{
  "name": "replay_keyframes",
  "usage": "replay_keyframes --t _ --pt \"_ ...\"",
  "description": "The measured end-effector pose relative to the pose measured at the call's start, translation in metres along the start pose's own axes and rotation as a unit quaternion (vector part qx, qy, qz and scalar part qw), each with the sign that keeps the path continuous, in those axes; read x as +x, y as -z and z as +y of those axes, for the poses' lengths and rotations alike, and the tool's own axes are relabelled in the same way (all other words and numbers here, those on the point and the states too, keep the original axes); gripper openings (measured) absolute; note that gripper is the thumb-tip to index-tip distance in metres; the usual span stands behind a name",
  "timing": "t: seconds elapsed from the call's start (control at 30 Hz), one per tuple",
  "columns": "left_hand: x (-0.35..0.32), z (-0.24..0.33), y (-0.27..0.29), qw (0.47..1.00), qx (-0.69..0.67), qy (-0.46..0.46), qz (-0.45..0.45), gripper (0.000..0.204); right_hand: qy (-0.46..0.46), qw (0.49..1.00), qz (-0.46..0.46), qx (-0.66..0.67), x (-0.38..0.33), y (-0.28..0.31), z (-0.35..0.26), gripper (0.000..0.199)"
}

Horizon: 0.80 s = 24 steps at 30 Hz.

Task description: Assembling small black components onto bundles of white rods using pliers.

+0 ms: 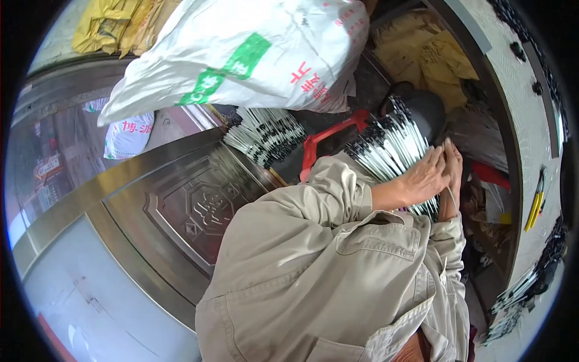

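A thick bundle of thin white rods with black tips [391, 143] fans out in front of my chest, over a dark round container [425, 108]. My left hand [424, 178], coming out of a beige sleeve, lies across the bundle's lower end and grips it. My right hand [453, 171] presses against the left hand at the bundle's right edge, fingers closed on the rods. A thin pale strand [452, 196] hangs down from between the hands. My beige jacket hides the bundle's lowest part.
A second bundle of the same rods [265, 136] lies to the left beside a red plastic frame [329, 137]. A big white sack [253, 54] lies behind. An embossed metal door panel [181, 205] fills the left. More rods [512, 295] and a yellow tool [534, 202] lie on the right-hand counter.
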<state>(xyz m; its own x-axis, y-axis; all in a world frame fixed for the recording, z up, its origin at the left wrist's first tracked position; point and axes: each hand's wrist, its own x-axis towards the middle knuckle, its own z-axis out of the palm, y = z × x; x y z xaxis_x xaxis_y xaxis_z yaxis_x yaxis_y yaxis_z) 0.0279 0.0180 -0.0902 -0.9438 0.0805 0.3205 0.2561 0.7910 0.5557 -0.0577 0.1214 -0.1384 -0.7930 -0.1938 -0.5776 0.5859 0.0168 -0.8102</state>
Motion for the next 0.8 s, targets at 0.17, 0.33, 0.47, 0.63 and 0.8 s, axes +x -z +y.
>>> replay_keyframes --t 0.17,0.33,0.47,0.63,0.8 --pt "0.018 -0.001 0.007 0.982 -0.004 0.036 -0.185 0.004 -0.053 0.985 0.061 0.153 0.02 0.004 -0.011 0.01" --pt "0.028 -0.013 0.006 0.986 0.019 0.028 -0.166 0.004 0.027 0.997 0.056 0.054 -0.001 -0.008 -0.032 0.022" --pt "0.062 -0.021 0.029 0.943 -0.017 0.043 -0.329 0.012 0.014 0.987 -0.034 0.158 -0.041 0.009 -0.038 0.033" --pt "0.084 -0.007 0.06 0.932 -0.113 0.054 -0.34 0.017 0.189 0.98 0.008 0.059 -0.105 0.002 -0.047 0.031" --pt "0.09 0.019 0.071 0.967 -0.028 -0.04 -0.25 0.012 0.532 0.84 -0.052 -0.093 -0.112 0.013 -0.05 0.014"
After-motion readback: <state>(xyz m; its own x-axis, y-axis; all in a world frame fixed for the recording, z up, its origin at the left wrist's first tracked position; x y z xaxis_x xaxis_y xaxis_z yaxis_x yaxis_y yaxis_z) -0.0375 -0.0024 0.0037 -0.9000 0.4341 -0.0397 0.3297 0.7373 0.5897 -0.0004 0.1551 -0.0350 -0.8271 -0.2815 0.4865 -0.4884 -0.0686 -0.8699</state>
